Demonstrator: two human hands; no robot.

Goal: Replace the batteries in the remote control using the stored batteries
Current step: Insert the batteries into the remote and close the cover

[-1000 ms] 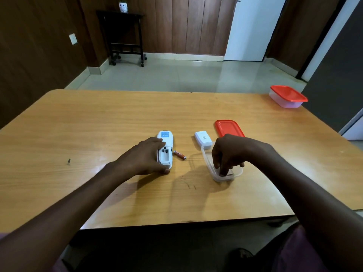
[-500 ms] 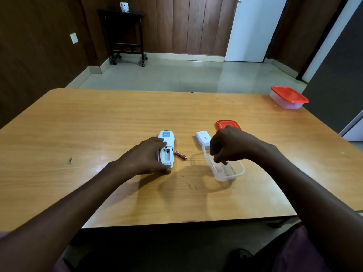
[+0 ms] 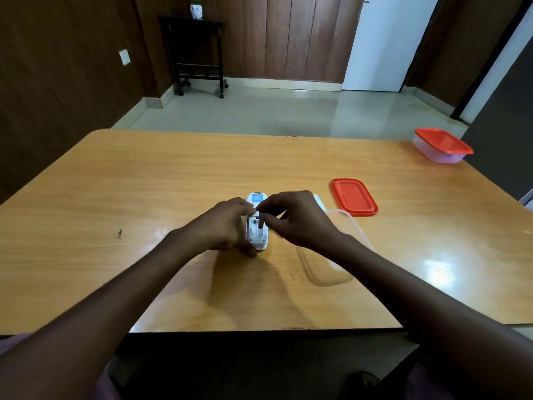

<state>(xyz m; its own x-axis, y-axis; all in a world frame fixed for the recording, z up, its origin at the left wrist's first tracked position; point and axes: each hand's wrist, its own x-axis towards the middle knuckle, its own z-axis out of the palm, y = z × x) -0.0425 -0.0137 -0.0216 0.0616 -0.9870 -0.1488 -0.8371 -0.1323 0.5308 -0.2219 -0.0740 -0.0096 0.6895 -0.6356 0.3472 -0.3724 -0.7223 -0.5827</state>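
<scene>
A white remote control (image 3: 257, 235) lies back side up on the wooden table (image 3: 144, 197), its battery bay uncovered. My left hand (image 3: 223, 226) grips the remote along its left edge. My right hand (image 3: 294, 217) hovers over the bay and pinches a dark battery (image 3: 260, 220), which stands nearly upright with its lower end in the bay. The clear storage container (image 3: 350, 223) sits to the right, mostly behind my right forearm. The loose battery seen on the table earlier is hidden by my right hand.
A red lid (image 3: 353, 196) lies beyond the clear container. A white battery cover (image 3: 319, 201) peeks out behind my right hand. A closed red-lidded box (image 3: 441, 145) stands at the far right corner. The table's front edge runs close to my body.
My right hand left the clear container with a battery and moved left over the remote's open bay. The left hand stayed on the remote.
</scene>
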